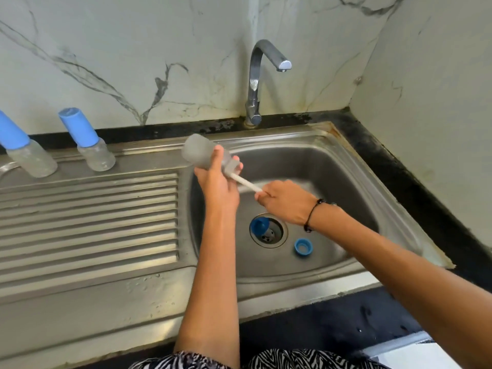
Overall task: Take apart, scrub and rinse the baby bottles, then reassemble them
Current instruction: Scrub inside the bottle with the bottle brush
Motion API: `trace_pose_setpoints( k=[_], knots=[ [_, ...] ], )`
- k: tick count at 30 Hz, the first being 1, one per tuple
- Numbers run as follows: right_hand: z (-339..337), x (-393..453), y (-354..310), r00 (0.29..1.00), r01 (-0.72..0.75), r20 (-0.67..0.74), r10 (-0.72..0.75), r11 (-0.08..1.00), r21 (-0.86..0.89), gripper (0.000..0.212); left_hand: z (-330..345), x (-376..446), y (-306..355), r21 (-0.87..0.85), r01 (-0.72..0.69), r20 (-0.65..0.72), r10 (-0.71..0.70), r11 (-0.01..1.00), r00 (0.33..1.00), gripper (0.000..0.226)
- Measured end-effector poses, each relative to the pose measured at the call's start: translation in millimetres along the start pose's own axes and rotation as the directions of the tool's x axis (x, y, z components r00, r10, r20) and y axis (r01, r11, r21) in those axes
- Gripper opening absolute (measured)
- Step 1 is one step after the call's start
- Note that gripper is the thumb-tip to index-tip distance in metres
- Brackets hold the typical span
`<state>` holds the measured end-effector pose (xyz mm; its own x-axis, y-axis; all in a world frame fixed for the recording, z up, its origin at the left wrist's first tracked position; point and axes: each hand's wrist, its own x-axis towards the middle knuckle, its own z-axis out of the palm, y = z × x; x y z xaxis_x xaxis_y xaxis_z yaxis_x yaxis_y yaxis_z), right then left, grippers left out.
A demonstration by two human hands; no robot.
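My left hand [217, 182] grips an open clear baby bottle [198, 150], tilted with its base toward the upper left, over the left edge of the sink basin [332, 169]. My right hand [285, 201] holds the white handle of a bottle brush [246, 183] whose head is inside the bottle's mouth. A blue cap [259, 225] lies on the drain and a blue screw ring [303, 246] lies on the basin floor. Two capped bottles [90, 145] [24, 153] with blue caps stand on the drainboard at the back left.
A chrome tap [262, 75] stands behind the basin, with no water running. The ribbed steel drainboard [87, 217] stretches to the left. Black countertop [426, 187] borders the sink on the right and front; marble-look walls close the corner.
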<state>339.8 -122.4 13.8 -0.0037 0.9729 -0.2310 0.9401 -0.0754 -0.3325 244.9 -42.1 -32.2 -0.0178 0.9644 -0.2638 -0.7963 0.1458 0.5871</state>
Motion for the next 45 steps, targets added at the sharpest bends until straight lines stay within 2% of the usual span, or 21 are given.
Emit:
trace_pose_setpoints(
  k=[3, 5, 7, 10, 13, 14, 17, 20, 25, 27, 32, 34, 36, 37, 39, 43, 45],
  knots=[
    [1, 5, 2, 0.989, 0.016, -0.148, -0.007, 0.998, 0.061, 0.031, 4, -2, 0, -0.070, 0.015, 0.083, -0.009, 0.997, 0.997, 0.059],
    [8, 8, -5, 0.965, -0.067, -0.257, 0.051, 0.996, -0.053, 0.032, 11, -7, -2, 0.006, -0.026, 0.076, 0.025, 1.000, 0.997, 0.058],
    [14, 7, -12, 0.948, -0.108, -0.316, 0.043, 0.976, -0.190, 0.030, 15, -8, -2, 0.068, -0.080, 0.056, 0.076, 0.995, 0.996, 0.061],
    [16, 2, -16, 0.974, -0.081, -0.225, 0.017, 0.957, -0.278, 0.024, 7, -5, -3, 0.051, -0.057, -0.042, 0.060, 0.997, 0.997, 0.057],
    [14, -3, -7, 0.999, -0.053, -0.008, 0.053, 0.991, -0.122, 0.034, -3, -2, -3, 0.048, -0.061, -0.057, 0.063, 0.997, 0.996, 0.038],
    [14, -3, -1, 0.998, -0.058, 0.016, 0.059, 0.996, -0.065, 0.037, -4, -2, -3, 0.048, -0.064, -0.037, 0.066, 0.997, 0.997, 0.034],
    [13, -11, 10, 0.996, -0.084, -0.010, 0.084, 0.996, 0.003, 0.035, -2, -3, -5, 0.005, -0.034, -0.003, 0.034, 0.999, 0.999, 0.039],
    [14, -24, 9, 0.991, -0.087, -0.116, 0.072, 0.988, -0.131, 0.032, -2, -4, -8, -0.010, 0.017, -0.040, -0.018, 1.000, 0.999, 0.039],
    [22, -32, 6, 0.938, -0.039, -0.317, -0.143, 0.861, -0.507, 0.025, -10, 5, 1, -0.008, -0.017, -0.129, 0.016, 1.000, 0.992, 0.049],
    [27, -34, 7, 0.906, -0.047, -0.358, -0.226, 0.786, -0.616, 0.045, -15, 9, 8, -0.021, -0.018, -0.162, 0.014, 1.000, 0.987, 0.053],
    [41, -31, 12, 0.760, 0.101, -0.455, -0.463, 0.777, -0.622, 0.054, -23, 16, 20, -0.118, 0.022, -0.144, -0.040, 0.993, 0.989, 0.047],
    [39, -28, 8, 0.788, 0.108, -0.431, -0.439, 0.788, -0.606, 0.053, -20, 15, 19, -0.132, 0.093, -0.082, -0.104, 0.987, 0.991, 0.029],
    [36, -20, 6, 0.875, 0.128, -0.339, -0.345, 0.841, -0.525, 0.055, -18, 10, 13, -0.072, 0.127, -0.062, -0.131, 0.989, 0.989, 0.020],
    [33, -15, 4, 0.923, 0.127, -0.275, -0.271, 0.886, -0.447, 0.057, -18, 9, 10, -0.042, 0.127, -0.063, -0.130, 0.991, 0.990, 0.022],
    [29, -5, 1, 0.960, 0.110, -0.214, -0.180, 0.947, -0.303, 0.057, -18, 9, 2, -0.030, 0.137, -0.056, -0.139, 0.990, 0.989, 0.030],
    [20, 8, -3, 0.967, 0.103, -0.216, -0.132, 0.985, -0.140, 0.047, -15, 7, -6, -0.073, 0.158, -0.035, -0.161, 0.985, 0.986, 0.054],
    [19, 11, -5, 0.973, 0.073, -0.206, -0.104, 0.985, -0.155, 0.047, -16, 7, -8, -0.076, 0.170, -0.024, -0.173, 0.982, 0.985, 0.055]
  ],
)
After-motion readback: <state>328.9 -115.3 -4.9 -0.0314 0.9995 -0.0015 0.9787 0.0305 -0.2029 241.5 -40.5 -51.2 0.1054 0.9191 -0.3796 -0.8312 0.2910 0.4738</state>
